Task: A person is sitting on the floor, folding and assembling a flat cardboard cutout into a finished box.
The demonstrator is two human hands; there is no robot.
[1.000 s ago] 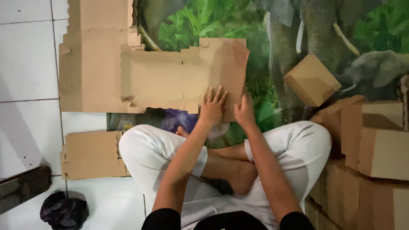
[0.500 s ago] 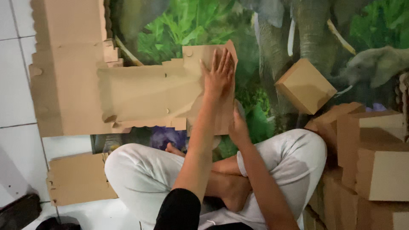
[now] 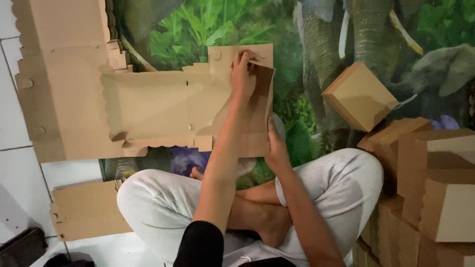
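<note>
Cardboard box blank (image 3: 163, 111), flat and unfolded on the jungle-print mat (image 3: 307, 64) just ahead of crossed legs in white trousers (image 3: 158, 207), its right-hand flap (image 3: 255, 111) bent up and shadowed. Nearest, right hand (image 3: 277, 151) pinching the flap's lower right edge, fingers closed on the card; farther out, left hand (image 3: 242, 74) reaching across, fingertips gripping the flap's top corner. Off to the sides, another flat blank (image 3: 86, 210) on the white tiles at near left, stacked assembled boxes (image 3: 435, 198) at near right, one loose folded box (image 3: 358, 96) tilted on the mat, a large flat sheet (image 3: 59, 74) far left.
</note>
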